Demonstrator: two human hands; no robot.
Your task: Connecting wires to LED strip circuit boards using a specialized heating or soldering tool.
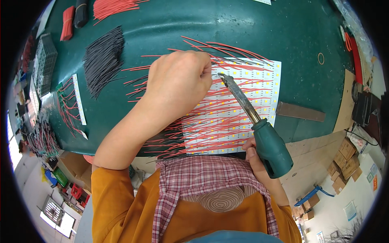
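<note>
The soldering iron (259,129) lies slanted over the white LED panel (235,109), its green handle low at the right and its metal tip up near the panel's top left; the right hand (254,156) holds the handle from below, fingers wrapped on it, only partly in view behind it; the tip sits just beside the left hand (178,81), which is curled into a loose fist over the panel's left part, fingers (204,67) drawn together at the upper edge, though what they pinch I cannot tell; red wires (210,117) run across the panel in rows and stick out past its left and top edges; the panel rests on the green bench (243,24), near the person's edge of it; to the left lies a heap of black wires (104,58), and further left a narrow white strip (79,99) with red leads; a bunch of red wires (113,7) lies at the top; a dark flat bar (301,112) lies just right of the panel; cardboard boxes (346,162) stand on the floor at the right.
</note>
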